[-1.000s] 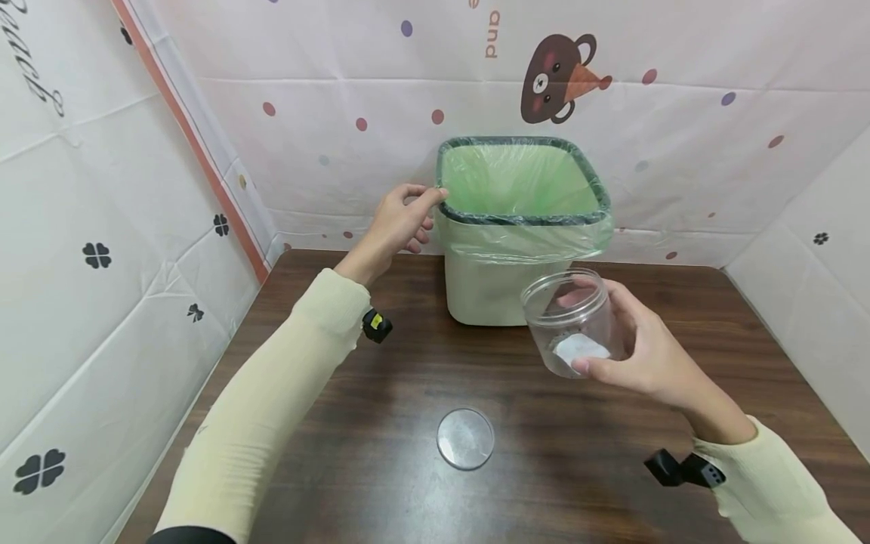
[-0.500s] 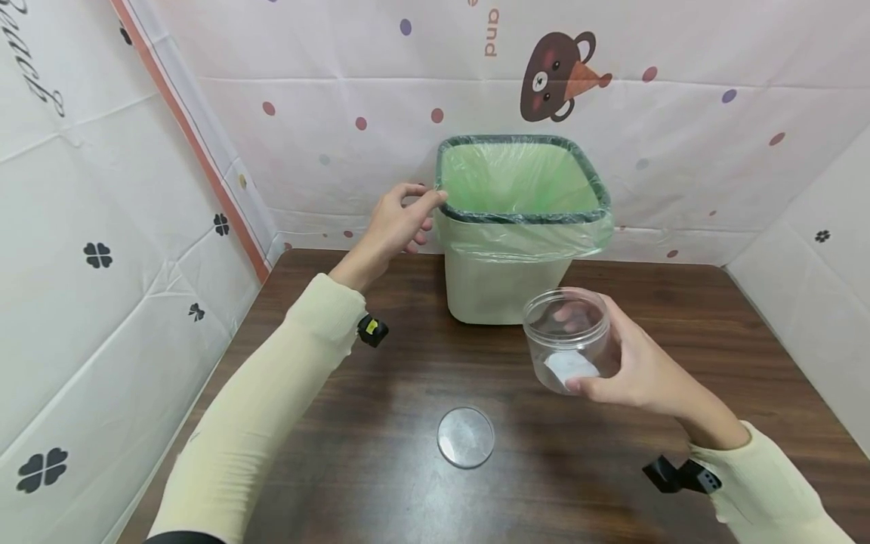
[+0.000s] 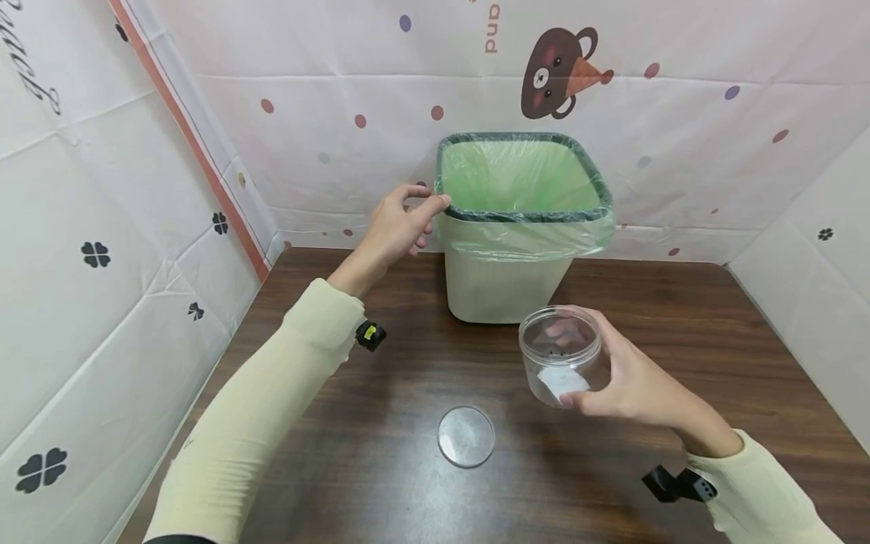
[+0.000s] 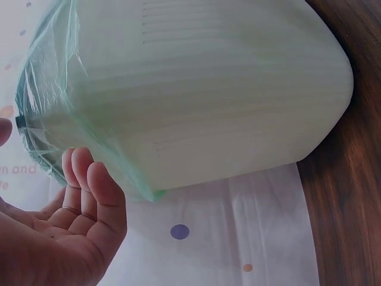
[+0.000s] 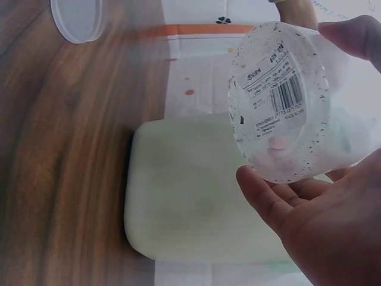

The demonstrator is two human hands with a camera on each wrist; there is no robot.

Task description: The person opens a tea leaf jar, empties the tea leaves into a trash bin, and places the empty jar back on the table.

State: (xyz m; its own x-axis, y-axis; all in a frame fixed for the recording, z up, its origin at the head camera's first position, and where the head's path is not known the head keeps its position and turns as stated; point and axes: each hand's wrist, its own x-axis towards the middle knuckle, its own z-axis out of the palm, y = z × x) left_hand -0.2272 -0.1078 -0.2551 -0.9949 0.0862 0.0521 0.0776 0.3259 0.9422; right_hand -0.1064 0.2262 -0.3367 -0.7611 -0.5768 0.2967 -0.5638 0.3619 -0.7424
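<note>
My right hand point(image 3: 632, 378) grips a clear plastic jar point(image 3: 560, 347) around its side, thumb toward the base. The jar is lidless and tilted slightly, in front of the bin. In the right wrist view its base shows a white barcode label point(image 5: 277, 89) and small dark specks. My left hand point(image 3: 397, 227) is at the left rim of a pale green bin point(image 3: 503, 283), thumb tip right at the rim. In the left wrist view its fingers point(image 4: 107, 193) are loosely bent with a gap to the thumb. A translucent green bag point(image 3: 516, 174) lines the bin.
A round clear lid point(image 3: 466, 437) lies flat on the dark wooden table point(image 3: 340, 468), nearer the body than the jar. Behind the bin hangs a printed white cloth point(image 3: 326, 75), and more cloth walls stand at left and right.
My right hand has come down and nearer the body with the jar, away from the bin. The left hand stays at the bin's rim with hardly any movement.
</note>
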